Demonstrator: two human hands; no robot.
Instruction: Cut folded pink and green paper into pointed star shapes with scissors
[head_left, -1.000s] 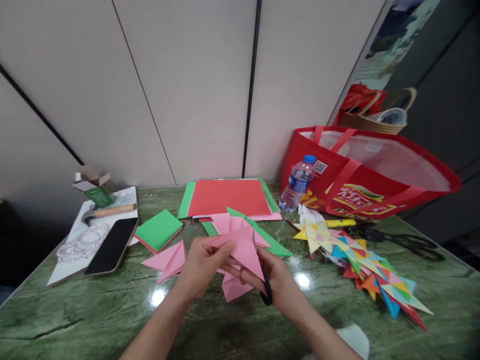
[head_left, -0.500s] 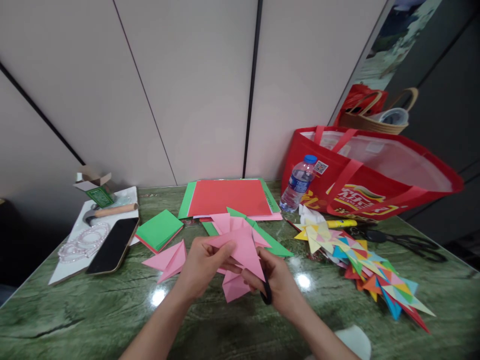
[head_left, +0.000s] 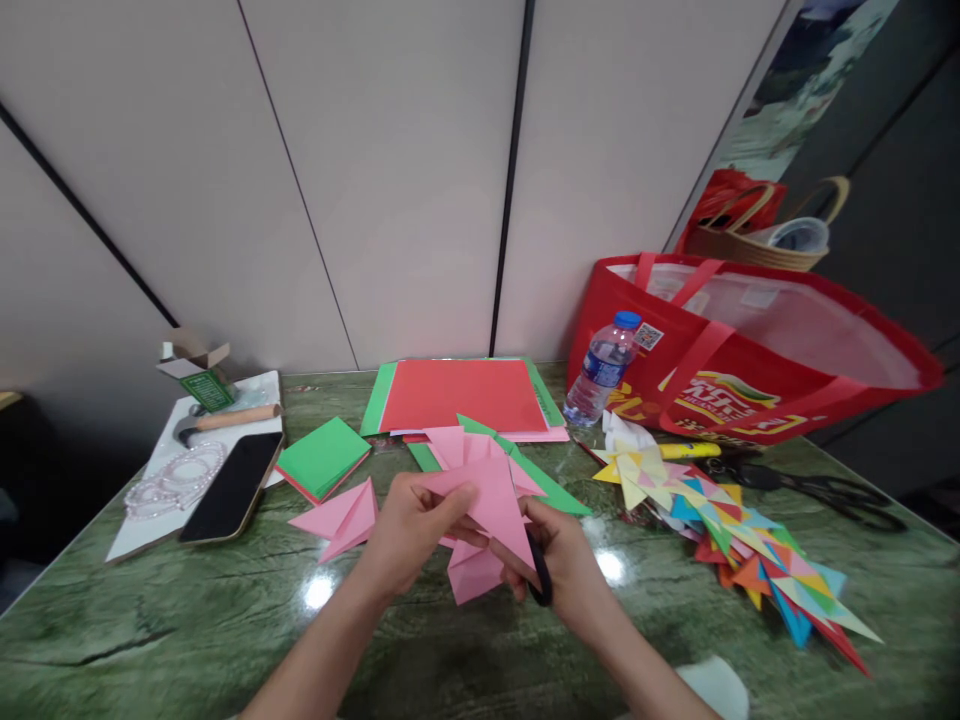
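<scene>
My left hand [head_left: 420, 525] pinches a folded sheet of pink paper [head_left: 491, 500] between thumb and fingers, above the table. Black-handled scissors [head_left: 538, 575] are in my right hand [head_left: 559, 560], whose fingers are wrapped round the loops. The blades are mostly hidden behind the paper at its right edge, so whether they touch it I cannot tell. Beneath the hands lie more pink folded pieces [head_left: 474, 578] and a green folded piece [head_left: 551, 485]. Left of my left hand rests another folded pink piece [head_left: 341, 518], near a stack of green and red paper squares [head_left: 322, 460].
Coloured sheets [head_left: 469, 395] lie at the back by the wall. On the left are a phone [head_left: 232, 488], a hammer [head_left: 232, 420], a beaded string [head_left: 176, 480] and a small box [head_left: 202, 380]. A water bottle [head_left: 602, 370], red bag [head_left: 720, 350], paper-star chain [head_left: 739, 530] and another pair of scissors [head_left: 840, 495] are right.
The view has shifted slightly. My right hand and the scissors have tilted a little at the paper's right edge; the left hand keeps its hold on the pink paper.
</scene>
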